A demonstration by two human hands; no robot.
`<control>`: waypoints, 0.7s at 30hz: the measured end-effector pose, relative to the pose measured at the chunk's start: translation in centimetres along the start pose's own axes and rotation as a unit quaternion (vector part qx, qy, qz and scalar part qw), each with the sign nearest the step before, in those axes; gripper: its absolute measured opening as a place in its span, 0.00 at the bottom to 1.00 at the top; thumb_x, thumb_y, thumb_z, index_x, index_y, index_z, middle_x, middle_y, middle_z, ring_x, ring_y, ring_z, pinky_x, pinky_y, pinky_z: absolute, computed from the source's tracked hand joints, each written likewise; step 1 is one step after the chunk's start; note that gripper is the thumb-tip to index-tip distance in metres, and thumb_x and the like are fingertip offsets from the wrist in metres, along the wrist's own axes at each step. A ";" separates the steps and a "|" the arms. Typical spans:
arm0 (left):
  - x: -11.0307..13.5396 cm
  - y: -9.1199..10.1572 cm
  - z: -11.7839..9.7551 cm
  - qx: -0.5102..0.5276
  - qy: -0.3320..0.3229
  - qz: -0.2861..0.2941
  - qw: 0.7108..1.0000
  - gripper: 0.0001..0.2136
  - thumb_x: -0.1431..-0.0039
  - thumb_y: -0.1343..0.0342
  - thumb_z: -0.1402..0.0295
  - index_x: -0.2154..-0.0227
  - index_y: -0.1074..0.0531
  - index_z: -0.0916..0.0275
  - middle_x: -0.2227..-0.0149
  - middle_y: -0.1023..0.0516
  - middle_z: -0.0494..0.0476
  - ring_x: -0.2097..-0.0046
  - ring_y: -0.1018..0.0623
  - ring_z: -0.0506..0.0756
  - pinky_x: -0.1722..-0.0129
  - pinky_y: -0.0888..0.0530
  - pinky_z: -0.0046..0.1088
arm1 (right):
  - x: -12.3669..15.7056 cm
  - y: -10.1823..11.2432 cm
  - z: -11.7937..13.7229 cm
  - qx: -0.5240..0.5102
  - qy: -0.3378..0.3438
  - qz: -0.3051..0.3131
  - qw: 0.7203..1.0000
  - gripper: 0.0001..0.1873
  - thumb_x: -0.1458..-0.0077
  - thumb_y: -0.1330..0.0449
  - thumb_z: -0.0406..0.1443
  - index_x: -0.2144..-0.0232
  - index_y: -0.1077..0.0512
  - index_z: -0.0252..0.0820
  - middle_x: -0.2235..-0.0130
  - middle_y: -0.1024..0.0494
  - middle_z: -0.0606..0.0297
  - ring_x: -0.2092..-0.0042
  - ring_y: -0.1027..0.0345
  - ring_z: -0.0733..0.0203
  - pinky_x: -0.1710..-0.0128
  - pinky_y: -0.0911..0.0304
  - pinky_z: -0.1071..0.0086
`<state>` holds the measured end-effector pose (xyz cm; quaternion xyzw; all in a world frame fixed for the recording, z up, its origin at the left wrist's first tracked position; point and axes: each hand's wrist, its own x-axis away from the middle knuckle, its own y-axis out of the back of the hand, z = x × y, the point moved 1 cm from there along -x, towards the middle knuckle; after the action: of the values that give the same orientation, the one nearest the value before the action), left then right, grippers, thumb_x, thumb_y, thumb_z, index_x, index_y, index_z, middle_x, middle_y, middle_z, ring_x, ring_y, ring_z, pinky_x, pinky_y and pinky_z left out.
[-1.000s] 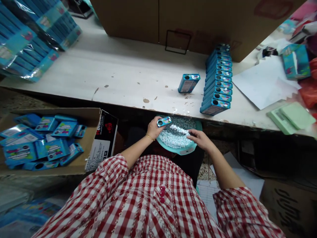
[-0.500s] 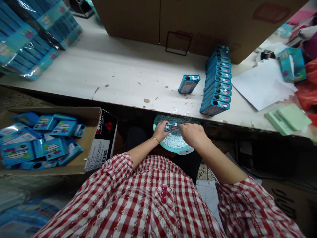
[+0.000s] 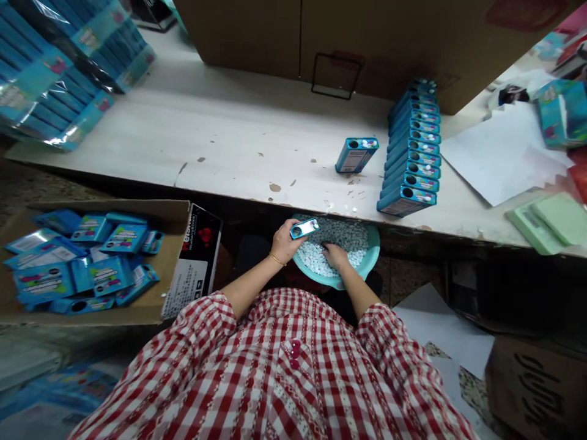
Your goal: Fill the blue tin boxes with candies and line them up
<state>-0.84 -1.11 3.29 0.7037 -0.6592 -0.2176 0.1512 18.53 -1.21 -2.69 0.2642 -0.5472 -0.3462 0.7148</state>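
My left hand grips a small blue tin upright, its round opening facing up, over the near-left rim of a teal basin on my lap. The basin is full of small white tablets. My right hand lies among the tablets with its fingers curled down into them; what they hold is hidden. On the table beyond, a single blue tin stands by itself. To its right runs a row of several like tins.
A cardboard box of blue tins and packets sits at my left. Wrapped blue packs lie on the table's far left. Big brown cartons stand along the back. White paper and green pads are at the right.
My right hand left the tin's opening and dropped back into the tablets. My left hand lifted the tin slightly, holding it at the basin's rim.
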 end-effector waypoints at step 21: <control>0.2 -3.1 -0.5 -0.071 -0.015 0.058 0.996 0.16 0.56 0.40 0.73 0.61 0.33 0.61 0.62 0.26 0.56 0.58 0.27 0.57 0.58 0.31 0.31 | 8.6 11.0 -2.3 -0.123 0.156 -0.075 0.977 0.18 0.48 0.45 0.42 0.56 0.30 0.41 0.61 0.24 0.62 0.60 0.32 0.58 0.59 0.39 0.67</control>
<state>2.05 -1.07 2.16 0.6488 -0.6838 -0.2648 0.2033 24.39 -1.12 10.19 0.2650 -0.3605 -0.4180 0.7906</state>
